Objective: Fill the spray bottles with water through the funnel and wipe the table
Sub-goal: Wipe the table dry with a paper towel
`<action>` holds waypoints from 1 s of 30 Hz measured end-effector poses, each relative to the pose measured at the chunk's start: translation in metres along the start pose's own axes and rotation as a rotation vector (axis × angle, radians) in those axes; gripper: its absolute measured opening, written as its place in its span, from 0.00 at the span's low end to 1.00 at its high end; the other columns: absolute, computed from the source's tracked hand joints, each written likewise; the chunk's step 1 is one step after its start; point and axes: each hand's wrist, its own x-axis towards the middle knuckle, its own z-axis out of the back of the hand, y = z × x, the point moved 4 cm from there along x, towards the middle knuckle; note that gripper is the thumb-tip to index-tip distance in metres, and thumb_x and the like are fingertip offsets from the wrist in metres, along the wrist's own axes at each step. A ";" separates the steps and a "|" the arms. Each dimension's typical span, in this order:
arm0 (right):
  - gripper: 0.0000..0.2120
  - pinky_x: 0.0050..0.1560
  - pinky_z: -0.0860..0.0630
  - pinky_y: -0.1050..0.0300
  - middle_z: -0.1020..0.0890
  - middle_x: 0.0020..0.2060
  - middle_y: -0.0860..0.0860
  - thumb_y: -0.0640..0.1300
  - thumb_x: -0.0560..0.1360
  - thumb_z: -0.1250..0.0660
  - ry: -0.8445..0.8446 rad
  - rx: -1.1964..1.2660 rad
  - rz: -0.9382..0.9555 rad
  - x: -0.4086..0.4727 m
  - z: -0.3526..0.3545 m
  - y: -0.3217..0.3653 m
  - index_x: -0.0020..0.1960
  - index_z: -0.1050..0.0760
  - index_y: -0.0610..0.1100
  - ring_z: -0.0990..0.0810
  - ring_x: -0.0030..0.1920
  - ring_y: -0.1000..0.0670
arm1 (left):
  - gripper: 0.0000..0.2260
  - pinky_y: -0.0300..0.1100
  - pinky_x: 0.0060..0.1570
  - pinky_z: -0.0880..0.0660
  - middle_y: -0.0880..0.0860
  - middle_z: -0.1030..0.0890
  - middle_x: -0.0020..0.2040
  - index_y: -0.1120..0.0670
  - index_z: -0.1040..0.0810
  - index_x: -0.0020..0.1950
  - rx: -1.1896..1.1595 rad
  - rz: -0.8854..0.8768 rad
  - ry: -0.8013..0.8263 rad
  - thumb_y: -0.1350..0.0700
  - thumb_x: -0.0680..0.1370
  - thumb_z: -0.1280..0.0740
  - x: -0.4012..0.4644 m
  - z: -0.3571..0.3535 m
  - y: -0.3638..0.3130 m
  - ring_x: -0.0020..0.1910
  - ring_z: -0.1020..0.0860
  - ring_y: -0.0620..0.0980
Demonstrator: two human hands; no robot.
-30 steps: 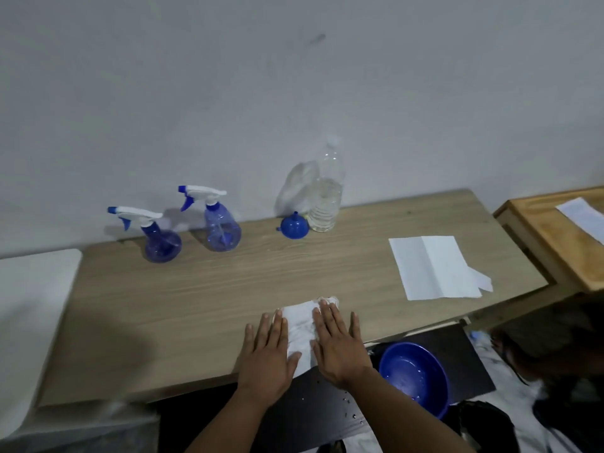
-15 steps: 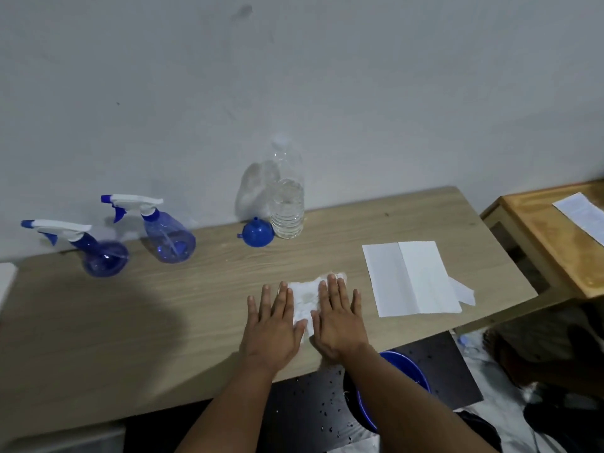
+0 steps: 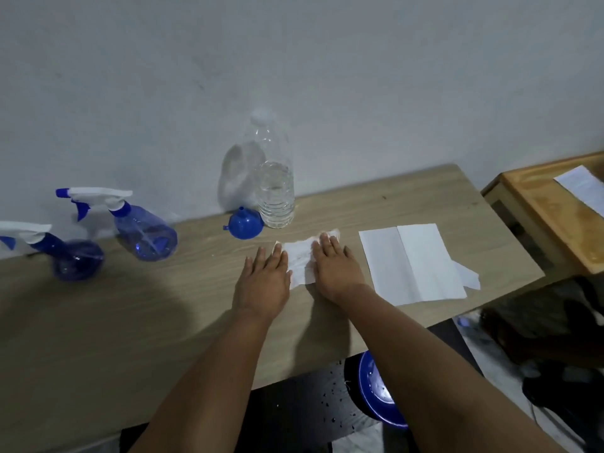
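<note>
Filling looked done: spray bottles [image 3: 143,233] capped, funnel [image 3: 245,226] set aside. You pressed both hands, left [image 3: 264,282] and right [image 3: 336,268], flat, fingers straight, on tissue [image 3: 299,261] mid-worktop [image 3: 130,322]. Wiping underway; most worktop seemingly left.

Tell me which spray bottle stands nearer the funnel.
The right-hand spray bottle, fully in view; the other spray bottle sits further from the funnel, at the frame's left edge.

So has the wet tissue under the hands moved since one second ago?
Yes. The tissue moved away from the table's near edge, toward the funnel and water bottle.
</note>
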 end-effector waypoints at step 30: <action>0.17 0.36 0.25 0.59 0.21 0.25 0.53 0.34 0.71 0.21 -0.676 1.407 -1.324 -0.471 -0.118 -0.020 0.30 0.24 0.45 0.22 0.30 0.52 | 0.04 0.47 0.43 0.21 0.47 0.17 0.36 0.48 0.20 0.38 -0.497 -0.581 0.543 0.55 0.72 0.29 -0.265 -0.011 -0.223 0.40 0.19 0.49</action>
